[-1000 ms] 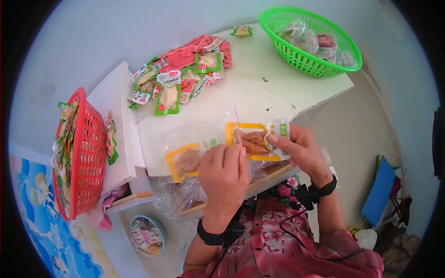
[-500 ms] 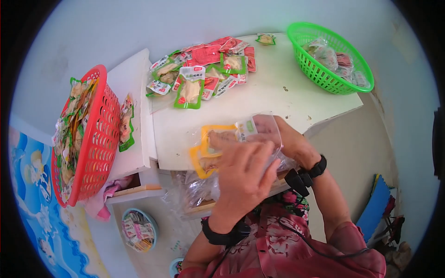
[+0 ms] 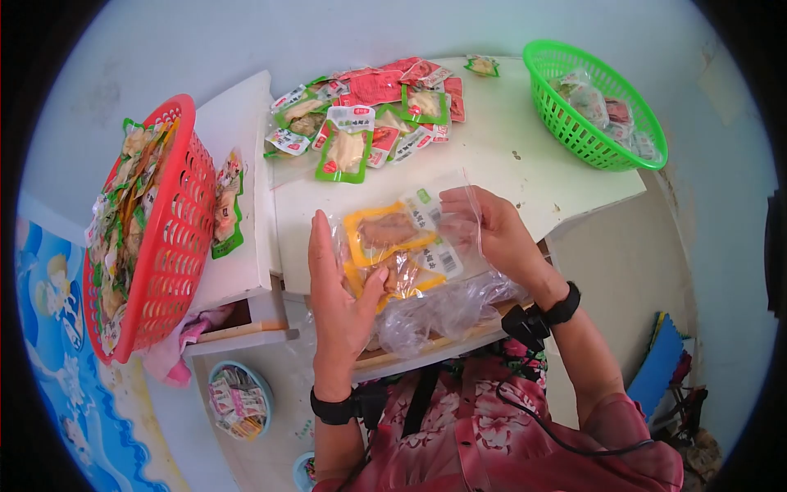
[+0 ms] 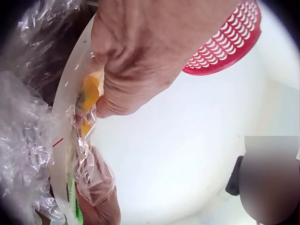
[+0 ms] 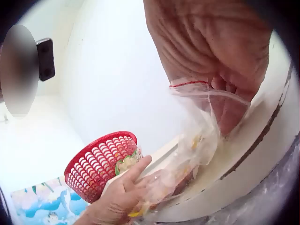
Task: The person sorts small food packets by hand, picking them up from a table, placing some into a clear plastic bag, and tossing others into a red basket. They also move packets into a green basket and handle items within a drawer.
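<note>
Head view — clear bag (image 3: 426, 246) lies between left hand (image 3: 340, 295) and right hand (image 3: 492, 234), both pinching it.

Thin clear plastic zip bag (image 3: 447, 283), glossy and crinkled, holds shiny yellow-edged film snack packets (image 3: 385, 234). Bench (image 3: 492, 156) is smooth, matt white. Red basket (image 3: 176, 246) and green basket (image 3: 566, 123) are moulded plastic lattice.
</note>
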Demonstrator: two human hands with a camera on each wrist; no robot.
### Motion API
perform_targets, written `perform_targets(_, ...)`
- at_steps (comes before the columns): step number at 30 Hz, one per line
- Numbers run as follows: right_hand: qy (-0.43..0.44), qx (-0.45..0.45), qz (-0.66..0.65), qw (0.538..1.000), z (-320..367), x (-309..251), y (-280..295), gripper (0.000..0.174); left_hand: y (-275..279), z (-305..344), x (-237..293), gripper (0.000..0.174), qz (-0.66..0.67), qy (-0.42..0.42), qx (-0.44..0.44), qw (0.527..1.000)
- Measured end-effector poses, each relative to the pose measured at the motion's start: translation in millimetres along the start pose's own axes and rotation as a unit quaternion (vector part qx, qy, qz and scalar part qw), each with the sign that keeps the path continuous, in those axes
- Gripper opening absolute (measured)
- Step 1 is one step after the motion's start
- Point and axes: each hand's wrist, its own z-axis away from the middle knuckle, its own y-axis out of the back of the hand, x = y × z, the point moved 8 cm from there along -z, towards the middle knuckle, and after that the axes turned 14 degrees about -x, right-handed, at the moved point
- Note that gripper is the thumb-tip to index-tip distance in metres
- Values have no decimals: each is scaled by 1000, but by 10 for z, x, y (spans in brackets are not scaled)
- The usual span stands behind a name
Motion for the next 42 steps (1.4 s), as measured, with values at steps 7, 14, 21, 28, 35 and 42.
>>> perform_targets(7, 8, -29, 86, 996, -27, -83, -175, 40, -16, -84, 77, 86, -109, -22, -59, 992)
perform_targets(14, 11, -50, 216, 975, -132, -339, 123, 24, -47, -138, 102, 44, -238, -59, -69, 967)
perform_targets(21, -86, -38, 199, 975, -513, -584, 926, 14, -84, -130, 171, 40, -257, -51, -44, 964)
perform_targets(28, -121, 0, 258, 959, -1047, -106, 1427, 13, -67, -125, 169, 41, -235, -61, -47, 969)
perform_targets(35, -116, 88, 479, 866, -1357, 0, 1806, 18, -68, -136, 141, 43, -239, -77, -47, 967)
perform_targets(42, -130, 133, 577, 795, -1687, 46, 2095, 37, -63, -162, 155, 42, -237, -90, -39, 966)
